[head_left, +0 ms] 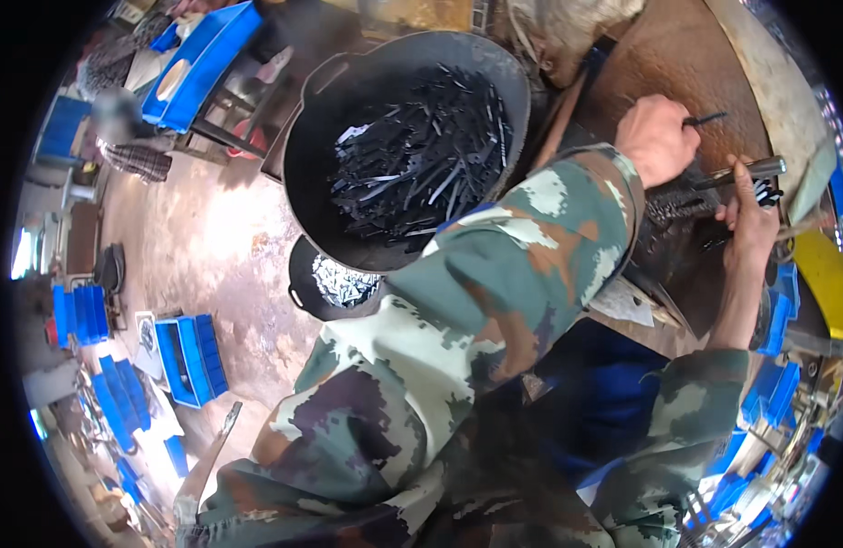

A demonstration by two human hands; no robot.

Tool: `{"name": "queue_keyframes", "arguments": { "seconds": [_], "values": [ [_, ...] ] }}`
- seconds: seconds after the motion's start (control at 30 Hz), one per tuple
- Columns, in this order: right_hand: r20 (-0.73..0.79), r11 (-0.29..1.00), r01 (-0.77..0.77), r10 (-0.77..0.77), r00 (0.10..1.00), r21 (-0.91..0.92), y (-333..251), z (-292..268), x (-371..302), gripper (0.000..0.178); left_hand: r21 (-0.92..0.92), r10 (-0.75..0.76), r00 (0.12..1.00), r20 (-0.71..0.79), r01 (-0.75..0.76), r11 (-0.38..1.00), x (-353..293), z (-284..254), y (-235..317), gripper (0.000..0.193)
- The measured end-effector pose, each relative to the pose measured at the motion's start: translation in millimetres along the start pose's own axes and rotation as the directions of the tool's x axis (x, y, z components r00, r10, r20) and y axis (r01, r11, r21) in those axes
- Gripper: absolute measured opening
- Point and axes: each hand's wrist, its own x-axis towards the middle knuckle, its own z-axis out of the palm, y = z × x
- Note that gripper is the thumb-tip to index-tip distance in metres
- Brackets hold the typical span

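My left hand (pixel 657 142) is closed around a thin dark strip (pixel 706 119), whose end sticks out to the right past the fingers. It is over a worn brown work surface (pixel 691 68). Nearer and to the right, my right hand (pixel 750 215) is closed on several short shiny metal pieces (pixel 766 193), its thumb against a silver metal bar (pixel 758 168). A dark machine block (pixel 682 201) sits between the two hands. Left of my left arm, a large black basin (pixel 303 173) holds a heap of dark thin strips (pixel 426 151).
Partly under the large basin's near edge, a smaller black basin (pixel 300 290) contains small silvery pieces (pixel 344 281). Blue bins (pixel 189 361) stand on the floor at left. A person in checked sleeves (pixel 134 160) is beside a blue tray (pixel 202 68) at far left. A yellow panel (pixel 821 279) stands at right.
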Motion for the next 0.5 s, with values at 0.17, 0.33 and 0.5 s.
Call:
{"name": "queue_keyframes", "arguments": {
  "seconds": [0.17,0.33,0.5],
  "values": [
    [-0.026,0.999,-0.005,0.004,1.000,-0.039,18.7,6.1,54.4,0.024,-0.086,-0.021,0.999,-0.044,0.017,0.996,-1.7,4.4,-2.5,0.022],
    [-0.026,0.999,-0.029,0.028,0.999,-0.045,31.3,3.2,72.6,0.026,-0.111,-0.077,0.996,0.042,0.081,0.991,-1.2,1.4,-2.9,0.020],
    [-0.024,0.999,-0.033,0.032,0.999,-0.019,34.5,1.5,81.4,0.027,-0.126,-0.074,0.996,0.052,0.080,0.989,-0.6,-6.7,-0.3,0.020]
  ]
}}
